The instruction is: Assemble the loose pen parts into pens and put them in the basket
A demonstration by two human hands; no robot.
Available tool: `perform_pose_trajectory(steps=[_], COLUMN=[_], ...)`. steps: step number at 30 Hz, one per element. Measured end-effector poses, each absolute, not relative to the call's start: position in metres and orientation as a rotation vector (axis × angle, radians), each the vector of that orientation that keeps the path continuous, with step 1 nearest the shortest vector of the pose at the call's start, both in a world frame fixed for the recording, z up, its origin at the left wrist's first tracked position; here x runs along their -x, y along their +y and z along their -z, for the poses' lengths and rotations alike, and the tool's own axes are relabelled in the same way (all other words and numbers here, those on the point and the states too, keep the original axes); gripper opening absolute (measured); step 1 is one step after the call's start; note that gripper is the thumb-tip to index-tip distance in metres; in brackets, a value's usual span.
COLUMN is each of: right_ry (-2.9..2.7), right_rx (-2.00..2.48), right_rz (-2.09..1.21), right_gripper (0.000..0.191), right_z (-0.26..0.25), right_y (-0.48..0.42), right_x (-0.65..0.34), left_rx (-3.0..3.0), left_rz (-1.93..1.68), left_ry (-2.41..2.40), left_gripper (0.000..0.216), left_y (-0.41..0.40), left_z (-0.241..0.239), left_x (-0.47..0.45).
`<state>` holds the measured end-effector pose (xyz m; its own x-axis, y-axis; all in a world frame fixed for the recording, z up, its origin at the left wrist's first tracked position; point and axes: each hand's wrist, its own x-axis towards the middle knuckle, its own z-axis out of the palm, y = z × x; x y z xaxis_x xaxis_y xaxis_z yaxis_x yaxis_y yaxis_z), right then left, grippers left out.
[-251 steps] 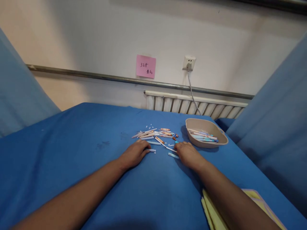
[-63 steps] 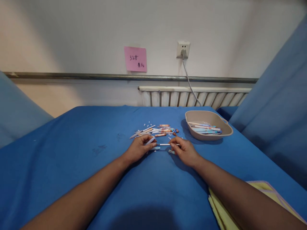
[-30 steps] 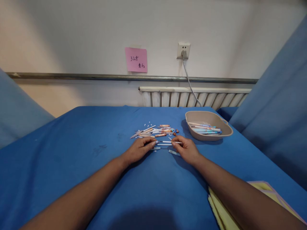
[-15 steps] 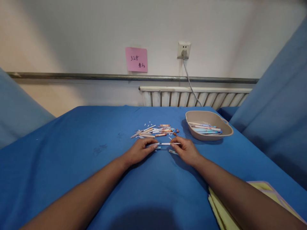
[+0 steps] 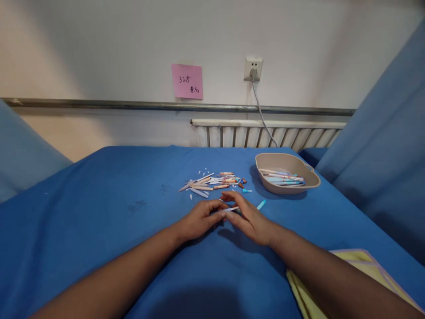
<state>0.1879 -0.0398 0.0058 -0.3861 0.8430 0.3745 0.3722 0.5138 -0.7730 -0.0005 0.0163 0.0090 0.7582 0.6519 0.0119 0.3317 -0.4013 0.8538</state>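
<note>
Both hands meet over the blue cloth-covered table (image 5: 99, 230). My left hand (image 5: 202, 218) is curled, its fingertips pinching one end of a thin white pen part. My right hand (image 5: 249, 217) pinches the same pen (image 5: 260, 205) from the other side; its light blue end sticks out past my fingers to the right. Just beyond the hands lies a scattered heap of pen parts (image 5: 212, 180), white, orange and blue. A small blue cap (image 5: 246, 191) lies apart at the heap's right.
A beige oval tray (image 5: 310, 186) with several assembled pens stands at the right rear. A yellow cloth (image 5: 357, 266) lies under my right forearm. A radiator (image 5: 265, 136), a wall socket with cable (image 5: 253, 68) and a pink note (image 5: 187, 81) are behind the table.
My hands have drawn back towards me from the heap and come closer together. The thin white part, held level between them before, is now angled with a blue end showing at the right.
</note>
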Motion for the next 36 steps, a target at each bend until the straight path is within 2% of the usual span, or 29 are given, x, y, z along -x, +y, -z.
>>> perform_pose_trajectory(steps=[2,4,11,17,20,23,30,36], right_ry=[-2.009,-1.956,-1.419,-1.945,-2.231,-2.273,-1.672,-1.69], right_rx=[0.957,0.941,1.186,1.465,1.463,1.439,1.342,1.293], right_rz=[-0.818,-0.852,-0.802,-0.592,-0.368,-0.324,-0.684,-0.789], right_gripper=[0.053,0.05,0.022,0.008,0.011,0.016,0.012,0.022], right_z=[-0.01,-0.009,0.012,0.01,0.007,0.011,0.014,0.012], right_y=[-0.045,-0.044,-0.001,-0.004,-0.017,-0.02,-0.004,-0.006], right_x=[-0.185,-0.185,-0.217,-0.233,-0.222,-0.214,-0.224,-0.223], left_rx=[-1.923,-1.808,-1.496,-1.477,-1.482,-1.475,-1.463,-1.528], left_rz=[-0.39,-0.376,-0.531,-0.547,-0.547,-0.545,-0.531,-0.524], left_ry=[0.726,0.694,0.739,0.764,0.797,0.817,0.834,0.864], left_gripper=[0.028,0.029,0.03,0.03,0.031,0.033,0.033,0.034], left_y=[0.012,0.011,0.025,0.03,0.029,0.028,0.03,0.029], left_z=[-0.008,-0.007,0.002,0.005,0.004,0.003,0.004,0.004], left_x=[-0.002,-0.003,-0.002,0.0,0.0,0.0,0.0,0.0])
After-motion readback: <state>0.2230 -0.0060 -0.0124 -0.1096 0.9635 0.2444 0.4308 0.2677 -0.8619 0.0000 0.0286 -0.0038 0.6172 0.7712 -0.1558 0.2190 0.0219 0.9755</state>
